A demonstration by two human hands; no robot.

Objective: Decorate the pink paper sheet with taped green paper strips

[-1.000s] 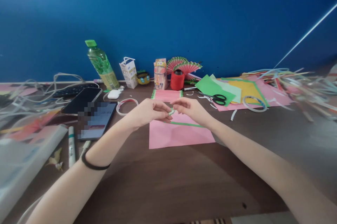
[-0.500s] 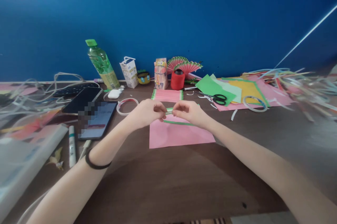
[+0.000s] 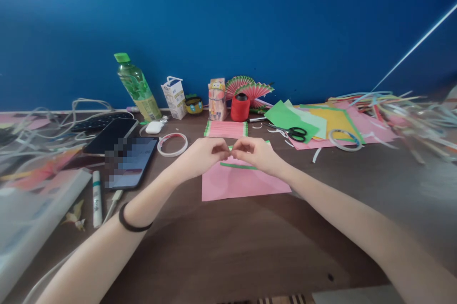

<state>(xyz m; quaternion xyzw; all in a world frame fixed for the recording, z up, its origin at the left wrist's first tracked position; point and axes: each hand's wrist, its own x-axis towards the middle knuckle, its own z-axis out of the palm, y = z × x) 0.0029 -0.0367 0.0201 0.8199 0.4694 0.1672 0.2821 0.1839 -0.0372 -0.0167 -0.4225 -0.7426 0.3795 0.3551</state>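
A sheet of pink paper (image 3: 243,185) lies flat on the dark brown table, with a narrow green strip (image 3: 237,166) across its upper part. Over its far edge, my left hand (image 3: 210,154) and my right hand (image 3: 253,154) meet with their fingertips almost touching. Both are closed in a pinch of thumb and fingers. What they pinch is mostly hidden now; a thin pale-green strip showed between them a moment ago. Just behind lies a pink pleated paper (image 3: 226,129) with green ends. A roll of tape (image 3: 172,145) rests left of my left hand.
Scissors (image 3: 297,134) and sheets of green paper (image 3: 291,120) are at the right, near another tape roll (image 3: 345,140). A green bottle (image 3: 138,87), a small carton (image 3: 174,98) and a red spool (image 3: 240,107) stand along the blue wall. Phones (image 3: 134,166) and a marker (image 3: 97,199) lie left.
My fingertips have come closer together, and the thin strip between them is now hidden. Both hands stay over the pink paper. The view has shifted very slightly.
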